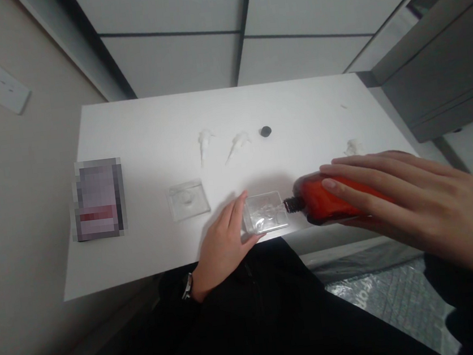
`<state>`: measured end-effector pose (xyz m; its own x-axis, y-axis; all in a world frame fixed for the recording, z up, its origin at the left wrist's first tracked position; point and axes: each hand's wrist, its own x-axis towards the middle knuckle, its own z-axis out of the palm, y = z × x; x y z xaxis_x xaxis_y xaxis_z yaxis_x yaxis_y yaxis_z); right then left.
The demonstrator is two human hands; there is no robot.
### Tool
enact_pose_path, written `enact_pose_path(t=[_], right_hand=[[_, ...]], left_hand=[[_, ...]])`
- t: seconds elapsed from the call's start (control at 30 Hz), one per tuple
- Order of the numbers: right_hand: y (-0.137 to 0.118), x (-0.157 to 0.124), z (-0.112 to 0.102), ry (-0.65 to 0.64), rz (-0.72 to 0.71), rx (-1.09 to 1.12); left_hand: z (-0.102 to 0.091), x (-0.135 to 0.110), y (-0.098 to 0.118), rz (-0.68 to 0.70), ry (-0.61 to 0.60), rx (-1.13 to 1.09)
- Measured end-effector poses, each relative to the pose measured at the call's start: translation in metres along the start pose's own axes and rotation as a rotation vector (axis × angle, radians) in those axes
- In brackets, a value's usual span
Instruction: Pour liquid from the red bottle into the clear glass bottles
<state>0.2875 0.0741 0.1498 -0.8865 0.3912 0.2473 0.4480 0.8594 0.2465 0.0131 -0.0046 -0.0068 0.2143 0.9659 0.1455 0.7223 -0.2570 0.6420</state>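
Observation:
My right hand (426, 195) is wrapped round an amber-red bottle (328, 198) tipped on its side, its uncapped black threaded neck pointing left. The neck is over the right side of a small clear plastic box (268, 213), with what looks like clear liquid in the box. On the table's front part, my left hand (222, 239) grips the box's left end between thumb and fingers. A clear square lid-like piece (188, 200) lies flat to the left of the box. Farther back sits a small round black cap (266, 131).
Two thin whitish crumpled pieces (205, 145) lie at the back of the white table (141, 131), and another whitish scrap (353, 146) is behind my right hand. A pixelated rectangular item (98, 199) is at the left. Grey-white panels stand behind the table.

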Motion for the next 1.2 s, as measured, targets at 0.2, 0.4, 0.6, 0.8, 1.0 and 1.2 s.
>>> enact_pose_path(t=[0.2,0.4,0.6,0.8,1.0,1.2], right_hand=[[0.0022,-0.0050,-0.0009,-0.012,0.019,0.000],[0.0002,-0.0029,-0.0034,-0.010,0.004,-0.026],[0.0001,0.0030,-0.0030,-0.004,-0.019,-0.030],[0.0000,0.0028,-0.0046,-0.020,-0.026,-0.032],[-0.0011,0.0019,-0.0057,-0.027,-0.011,-0.035],[-0.0015,0.0033,-0.0080,-0.031,-0.012,-0.040]], left_hand=[[0.0000,-0.0006,-0.0004,-0.001,0.003,0.001],[0.0022,-0.0013,-0.0018,0.012,0.014,0.000],[0.0017,-0.0013,-0.0017,0.021,0.027,0.010],[0.0007,-0.0011,-0.0004,0.013,0.019,0.013],[0.0016,-0.0011,-0.0006,0.024,0.039,0.015],[0.0020,-0.0008,-0.0014,0.027,0.035,0.005]])
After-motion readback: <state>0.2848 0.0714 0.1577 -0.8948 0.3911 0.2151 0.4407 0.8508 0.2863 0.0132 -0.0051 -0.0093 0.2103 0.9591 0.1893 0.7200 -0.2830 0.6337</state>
